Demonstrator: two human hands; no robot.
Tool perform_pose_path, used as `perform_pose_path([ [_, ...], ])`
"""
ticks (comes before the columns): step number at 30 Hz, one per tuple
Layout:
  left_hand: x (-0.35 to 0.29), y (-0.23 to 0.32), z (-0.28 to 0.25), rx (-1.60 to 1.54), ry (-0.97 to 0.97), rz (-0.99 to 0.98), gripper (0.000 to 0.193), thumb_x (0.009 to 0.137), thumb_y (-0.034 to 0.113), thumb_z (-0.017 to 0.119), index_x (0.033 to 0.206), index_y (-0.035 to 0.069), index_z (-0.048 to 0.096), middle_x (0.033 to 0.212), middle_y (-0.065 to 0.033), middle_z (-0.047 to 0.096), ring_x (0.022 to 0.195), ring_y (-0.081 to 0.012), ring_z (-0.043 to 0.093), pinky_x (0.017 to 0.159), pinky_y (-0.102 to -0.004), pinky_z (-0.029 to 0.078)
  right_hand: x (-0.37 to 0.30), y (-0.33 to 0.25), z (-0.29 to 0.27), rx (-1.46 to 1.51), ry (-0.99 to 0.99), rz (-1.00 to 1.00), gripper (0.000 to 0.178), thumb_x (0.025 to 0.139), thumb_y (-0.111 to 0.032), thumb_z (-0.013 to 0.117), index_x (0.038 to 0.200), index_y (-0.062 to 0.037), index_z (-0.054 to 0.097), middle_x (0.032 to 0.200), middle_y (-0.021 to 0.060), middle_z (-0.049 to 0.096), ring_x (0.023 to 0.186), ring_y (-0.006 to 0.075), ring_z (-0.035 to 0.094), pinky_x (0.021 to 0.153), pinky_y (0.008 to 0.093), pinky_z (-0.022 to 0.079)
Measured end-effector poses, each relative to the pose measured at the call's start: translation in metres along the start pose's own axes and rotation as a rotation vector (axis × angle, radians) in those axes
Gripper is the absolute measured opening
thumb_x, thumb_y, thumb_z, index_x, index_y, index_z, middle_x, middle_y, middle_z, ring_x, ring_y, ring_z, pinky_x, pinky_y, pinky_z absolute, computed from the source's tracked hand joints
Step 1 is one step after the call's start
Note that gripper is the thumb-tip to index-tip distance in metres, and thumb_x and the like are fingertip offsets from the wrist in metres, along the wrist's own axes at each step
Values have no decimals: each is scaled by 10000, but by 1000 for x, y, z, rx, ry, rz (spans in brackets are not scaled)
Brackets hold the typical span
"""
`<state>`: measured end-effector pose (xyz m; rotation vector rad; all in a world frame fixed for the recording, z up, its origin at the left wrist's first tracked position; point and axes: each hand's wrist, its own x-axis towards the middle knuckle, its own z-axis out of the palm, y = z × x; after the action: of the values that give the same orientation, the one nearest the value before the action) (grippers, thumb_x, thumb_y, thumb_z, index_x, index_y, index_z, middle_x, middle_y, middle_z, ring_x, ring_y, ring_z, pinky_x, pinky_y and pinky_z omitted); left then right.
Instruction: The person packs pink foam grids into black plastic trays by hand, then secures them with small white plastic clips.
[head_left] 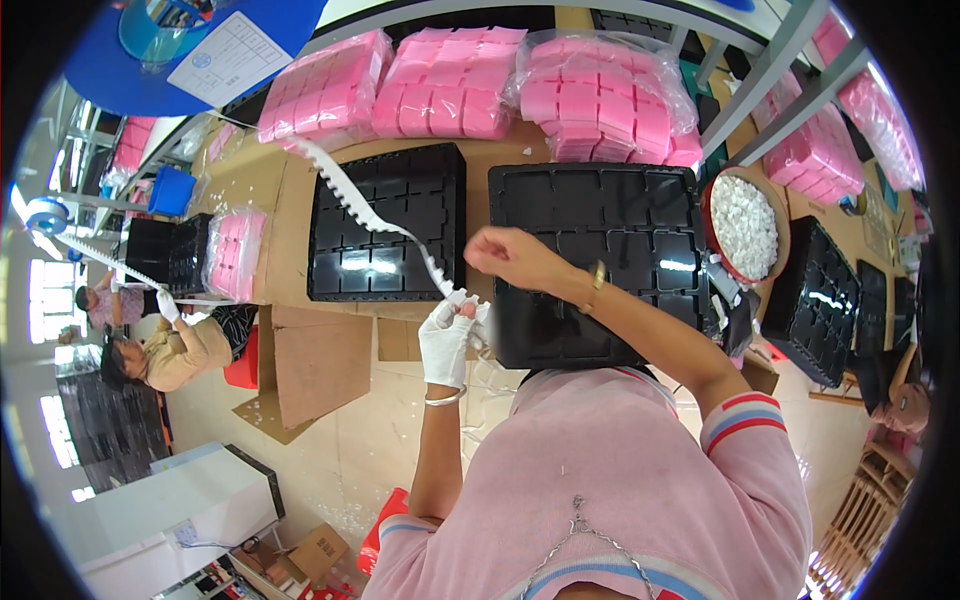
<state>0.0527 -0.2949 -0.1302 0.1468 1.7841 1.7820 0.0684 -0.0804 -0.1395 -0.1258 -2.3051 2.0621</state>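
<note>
In close, the person's left hand (pixel 445 345), gloved in white, had fingers and thumb pinching the lower end of a toothed white strip (pixel 350 195). And there was the strip itself, climbing in a loose curve over the left black tray (pixel 370 265) to the back of the bench (pixel 285 240)! Just beside it came the bare right hand (pixel 515 257), fingers curled, poised over the near side of the right black tray (pixel 620 240); whether it pinched anything, I could not tell. Handling the strip at its end looked to be the step in hand, and the next move seemed to call for a firm left pinch, since so thin a length would likely sway or twist.

Out across the bench, brown board showed between the trays. To the right sat a round bowl (pixel 784 225) heaped with white pieces (pixel 743 228), and along the back ran bundles of pink foam (pixel 450 90), some in clear wrap. Below, white scraps dotted the pale floor (pixel 390 400) near an open cardboard box (pixel 320 365). And away to the left, a co-worker in a tan top (pixel 200 355) had a gloved hand at another white strip, beneath a blue reel (pixel 47 215)
</note>
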Motion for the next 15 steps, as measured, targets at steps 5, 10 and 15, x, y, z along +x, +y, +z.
perform_pose_path([
  [5, -10, 5, 28, -245, 62, -61, 268, 1001, 130, 681, 1185, -60, 639, 937, -159, 732, 681, -261, 740, 529, -286, 576, -58, -30, -12, -38, -47, 95, 171, 931, -190, 761, 980, -32, 720, 877, 7, 705, 810, 88, 630, 746, 272, 522],
  [10, -9, -1, 38, -412, 47, -150, 290, 1021, 134, 647, 1255, -36, 636, 967, -180, 730, 698, -301, 756, 574, -327, 629, -64, -32, -14, -96, 51, 74, 146, 881, -140, 787, 930, -22, 717, 819, 29, 690, 756, 109, 628, 718, 278, 521],
  [15, -2, -29, 27, -393, 247, -186, 414, 996, 182, 698, 1349, 0, 583, 933, -135, 728, 554, -181, 671, 421, -237, 460, -54, -39, -25, -245, 203, -194, 126, 847, -117, 785, 910, -42, 706, 948, 68, 658, 893, 202, 644, 798, 316, 520],
])
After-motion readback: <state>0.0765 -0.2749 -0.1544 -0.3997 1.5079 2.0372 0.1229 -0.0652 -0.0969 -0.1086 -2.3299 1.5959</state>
